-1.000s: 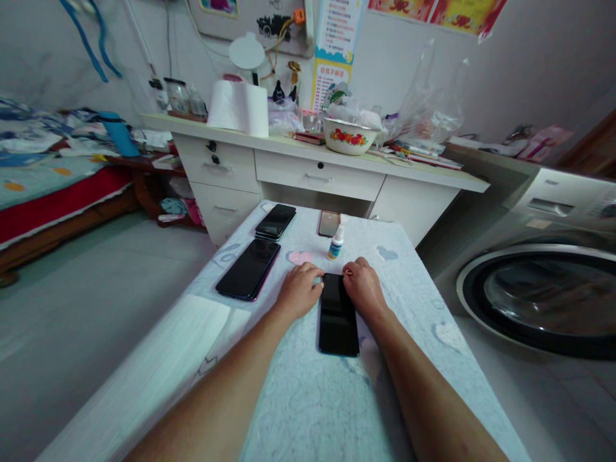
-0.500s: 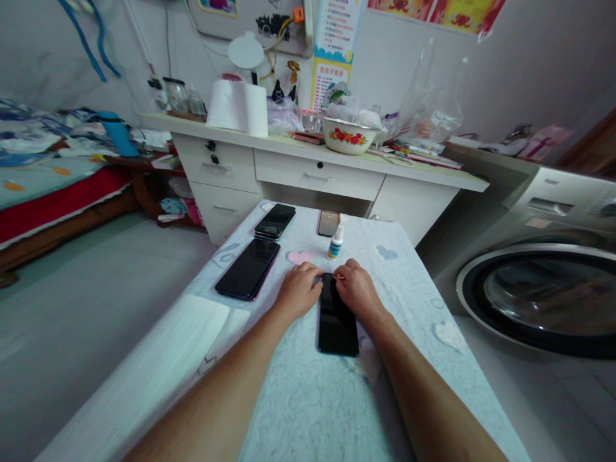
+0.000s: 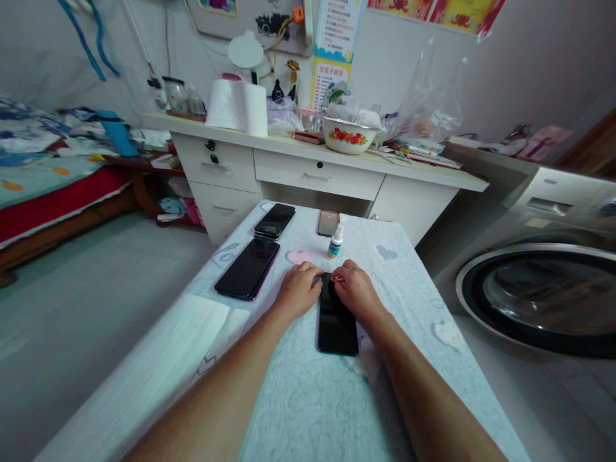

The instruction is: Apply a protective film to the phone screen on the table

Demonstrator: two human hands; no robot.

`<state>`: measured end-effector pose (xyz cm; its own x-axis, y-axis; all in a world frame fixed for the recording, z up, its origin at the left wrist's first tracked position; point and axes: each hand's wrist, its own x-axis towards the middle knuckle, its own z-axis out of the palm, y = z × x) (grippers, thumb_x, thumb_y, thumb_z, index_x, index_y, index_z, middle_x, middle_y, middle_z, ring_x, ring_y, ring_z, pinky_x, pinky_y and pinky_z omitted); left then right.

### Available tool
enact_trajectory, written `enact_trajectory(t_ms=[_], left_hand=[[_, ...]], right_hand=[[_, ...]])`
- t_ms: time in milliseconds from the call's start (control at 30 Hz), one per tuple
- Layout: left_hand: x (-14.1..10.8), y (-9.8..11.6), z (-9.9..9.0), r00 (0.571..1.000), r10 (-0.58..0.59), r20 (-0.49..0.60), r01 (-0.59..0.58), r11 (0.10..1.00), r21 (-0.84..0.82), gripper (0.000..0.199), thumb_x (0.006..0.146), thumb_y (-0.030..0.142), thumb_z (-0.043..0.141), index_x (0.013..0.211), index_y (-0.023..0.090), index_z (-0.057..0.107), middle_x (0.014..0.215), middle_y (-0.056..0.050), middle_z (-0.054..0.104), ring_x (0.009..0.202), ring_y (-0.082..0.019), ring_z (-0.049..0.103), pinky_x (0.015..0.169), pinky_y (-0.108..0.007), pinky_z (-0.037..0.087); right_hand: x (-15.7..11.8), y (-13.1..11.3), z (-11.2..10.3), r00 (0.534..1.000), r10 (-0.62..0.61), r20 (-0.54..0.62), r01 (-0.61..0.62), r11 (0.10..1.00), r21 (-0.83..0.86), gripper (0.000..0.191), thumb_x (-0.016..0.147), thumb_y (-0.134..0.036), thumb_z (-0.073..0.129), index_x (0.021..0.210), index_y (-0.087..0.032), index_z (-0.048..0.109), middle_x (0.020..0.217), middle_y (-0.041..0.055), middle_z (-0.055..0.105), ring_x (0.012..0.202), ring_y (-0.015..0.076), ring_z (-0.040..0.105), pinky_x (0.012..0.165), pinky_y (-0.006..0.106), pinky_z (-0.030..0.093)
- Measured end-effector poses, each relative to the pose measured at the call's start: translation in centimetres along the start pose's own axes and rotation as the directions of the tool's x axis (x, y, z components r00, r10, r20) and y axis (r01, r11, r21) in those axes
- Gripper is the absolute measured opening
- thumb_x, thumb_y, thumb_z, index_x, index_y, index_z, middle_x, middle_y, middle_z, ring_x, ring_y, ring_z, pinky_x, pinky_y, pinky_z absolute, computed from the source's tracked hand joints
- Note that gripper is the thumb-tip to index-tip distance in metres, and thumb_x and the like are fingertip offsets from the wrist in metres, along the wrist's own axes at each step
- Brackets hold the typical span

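A smartphone (image 3: 337, 327) with a dark, glossy screen lies face up on the cloth-covered table, its long side pointing away from me. At its far left corner my left hand (image 3: 299, 287) grips the edge with curled fingers; a small grey patch shows by the fingertips. My right hand (image 3: 355, 287) is closed in a pinch over the far right part of the screen. Whatever its fingertips hold is too small to make out. Just beyond both hands stands a small white spray bottle (image 3: 335, 244) with a blue and yellow label.
Left of my hands lie a large dark phone (image 3: 248, 269) and a stack of phones (image 3: 275, 220). A brownish phone or case (image 3: 329, 222) lies at the far edge. White folded sheets (image 3: 192, 327) cover the table's left side. A desk (image 3: 317, 170) stands behind, a washing machine (image 3: 539, 212) right.
My right hand's fingertips have shifted very slightly to the left over the screen. My left hand, the phone and the bottle stay in place.
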<state>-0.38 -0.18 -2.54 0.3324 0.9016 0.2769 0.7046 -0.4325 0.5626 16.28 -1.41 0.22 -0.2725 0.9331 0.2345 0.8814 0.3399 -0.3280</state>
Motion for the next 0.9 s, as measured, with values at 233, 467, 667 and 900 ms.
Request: enact_trajectory(t_ms=[233,467,667,900], left_hand=[[0.0,0.0,0.0,1.0,-0.007,0.004,0.007,1.0,0.018,0.025,0.082,0.022,0.053,0.104,0.02,0.065,0.107,-0.005,0.062,0.103,-0.02,0.057,0.093,-0.033,0.045],[0.0,0.3,-0.2,1.0,-0.022,0.01,0.022,1.0,0.016,0.026,0.082,0.021,0.053,0.105,0.02,0.065,0.108,-0.005,0.062,0.105,-0.02,0.057,0.095,-0.034,0.044],[0.0,0.0,0.0,1.0,-0.015,0.001,0.015,1.0,0.01,0.026,0.081,0.02,0.053,0.105,0.02,0.065,0.109,-0.005,0.062,0.106,-0.02,0.057,0.096,-0.034,0.044],[-0.1,0.2,-0.2,1.0,-0.012,0.004,0.012,1.0,0.005,0.026,0.081,0.02,0.053,0.105,0.019,0.065,0.108,-0.006,0.062,0.104,-0.02,0.057,0.095,-0.035,0.044]], right_hand=[[0.4,0.3,0.1,0.995,0.093,-0.039,-0.095,0.995,-0.037,0.021,0.083,-0.01,0.048,0.087,-0.018,0.068,0.088,0.0043,0.056,0.081,0.0136,0.056,0.075,0.021,0.039],[0.7,1.0,0.5,0.982,0.161,-0.103,-0.17,0.981,-0.091,0.021,0.084,-0.013,0.048,0.087,-0.018,0.068,0.088,0.0046,0.057,0.078,0.0138,0.056,0.072,0.022,0.038],[0.8,1.1,0.5,0.969,0.216,-0.118,-0.231,0.965,-0.123,0.021,0.085,-0.014,0.048,0.087,-0.018,0.069,0.088,0.0055,0.057,0.077,0.0142,0.055,0.069,0.023,0.038],[0.9,1.2,0.4,0.962,0.248,-0.119,-0.264,0.952,-0.154,0.022,0.086,-0.014,0.048,0.088,-0.018,0.069,0.089,0.0063,0.057,0.076,0.0141,0.055,0.069,0.023,0.038]])
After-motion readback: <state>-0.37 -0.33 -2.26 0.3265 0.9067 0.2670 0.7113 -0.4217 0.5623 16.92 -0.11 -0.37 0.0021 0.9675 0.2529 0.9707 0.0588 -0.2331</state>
